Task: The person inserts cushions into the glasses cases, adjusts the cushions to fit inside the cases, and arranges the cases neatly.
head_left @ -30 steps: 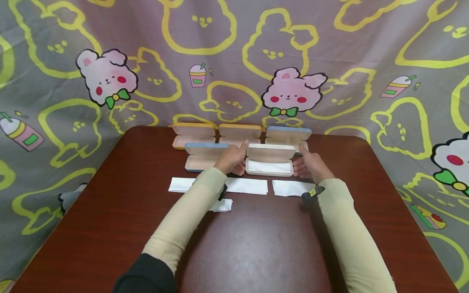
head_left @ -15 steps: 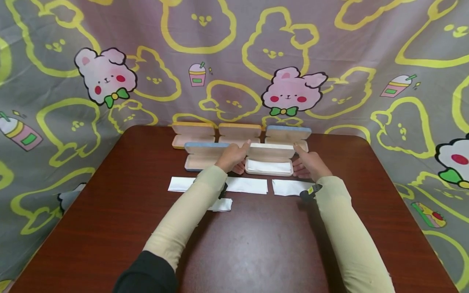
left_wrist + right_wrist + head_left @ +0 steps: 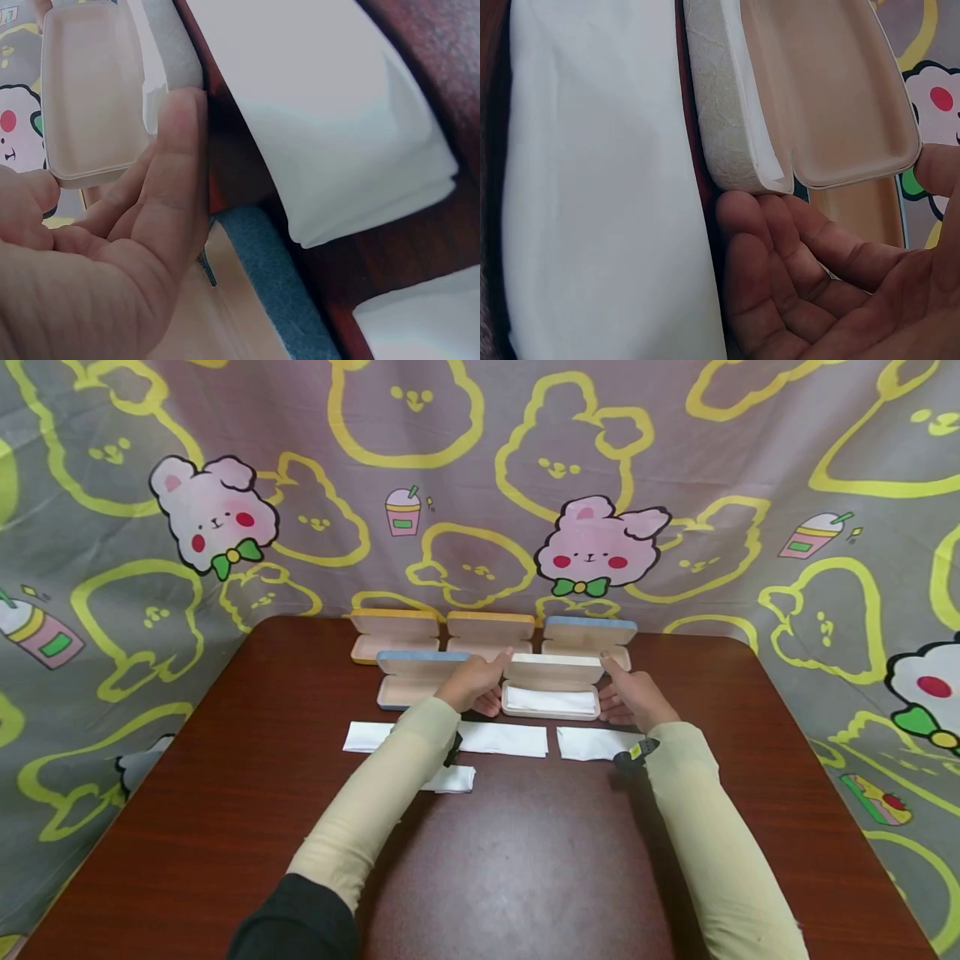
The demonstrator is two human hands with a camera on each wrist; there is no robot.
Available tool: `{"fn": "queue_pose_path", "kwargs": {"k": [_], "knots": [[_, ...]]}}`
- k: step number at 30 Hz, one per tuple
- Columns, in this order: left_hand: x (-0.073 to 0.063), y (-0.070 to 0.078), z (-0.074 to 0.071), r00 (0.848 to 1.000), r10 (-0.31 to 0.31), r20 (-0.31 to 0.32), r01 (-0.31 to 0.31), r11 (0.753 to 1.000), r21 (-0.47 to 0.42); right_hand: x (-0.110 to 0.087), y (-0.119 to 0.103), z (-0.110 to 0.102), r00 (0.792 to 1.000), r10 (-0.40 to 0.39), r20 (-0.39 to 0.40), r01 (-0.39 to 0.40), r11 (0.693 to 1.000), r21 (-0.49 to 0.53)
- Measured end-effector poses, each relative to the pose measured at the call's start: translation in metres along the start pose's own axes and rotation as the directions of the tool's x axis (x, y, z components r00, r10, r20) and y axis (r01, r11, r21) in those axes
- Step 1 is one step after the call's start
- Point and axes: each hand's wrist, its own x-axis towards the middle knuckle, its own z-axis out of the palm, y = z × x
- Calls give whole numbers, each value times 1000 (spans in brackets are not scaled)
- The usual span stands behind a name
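A white glasses case stands with its lid up at the middle of the table, a folded white cloth lying in its base. My left hand holds the case's left end, thumb at the lid's corner and fingers along the base. At the opposite end my right hand does the same; its curled fingers touch the base and its thumb meets the lid's corner. A blue glasses case, also with its lid raised, sits just left, partly behind my left hand.
Behind stand two yellow-edged glasses cases, one at left and one in the middle, and another blue one, lids up. Folded white cloths lie in front, one below my right hand. A patterned curtain hangs behind the table.
My right thumb has shifted left onto the corner of the white case's lid. The left hand and the cases look nearly the same.
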Motion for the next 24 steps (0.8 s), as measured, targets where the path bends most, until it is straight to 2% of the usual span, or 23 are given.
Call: {"fn": "queue_pose_path", "kwargs": {"k": [7,12,18,24], "knots": [[-4,3,-1,999,1,34,-1,1000,-11,0,0,0,1000,0,-5,0,999,35],[-6,4,-1,998,-8,61,9,999,-31,-4,0,0,1000,-12,25,11,999,31],[-7,2,-1,998,2,65,0,999,-34,-6,-1,-2,999,-26,32,25,999,46],[-9,2,-2,997,-1,74,3,1000,-31,-7,-1,-1,1000,-9,24,7,996,84]]}}
